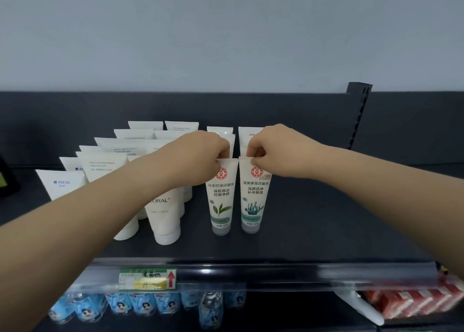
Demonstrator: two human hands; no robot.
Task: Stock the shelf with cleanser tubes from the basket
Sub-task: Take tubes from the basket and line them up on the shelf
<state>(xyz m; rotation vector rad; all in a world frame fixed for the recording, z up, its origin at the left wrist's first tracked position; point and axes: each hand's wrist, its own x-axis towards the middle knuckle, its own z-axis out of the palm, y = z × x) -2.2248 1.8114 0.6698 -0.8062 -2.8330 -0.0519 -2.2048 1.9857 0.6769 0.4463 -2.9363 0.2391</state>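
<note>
Grip: your left hand [213, 148] pinches the top crimp of the leaf tube [221, 196], your right hand [266, 146] that of the seaweed tube [254, 196] | Pose: both stand cap-down at the shelf [326, 218] front, long axes upright, straight below your fingers, just apart | Hidden: basket out of view; your hands cover the tubes behind.

The right side of the dark shelf [339, 218] is bare, so there is room to reach in. The front strip is bare too. On the left, many white tubes [105, 166] stand packed close and block the way. In the middle the leaf tube [221, 201] and the seaweed tube [254, 201] stand side by side, with more tubes [247, 132] right behind. A black post [357, 115] stands at the back right.
</note>
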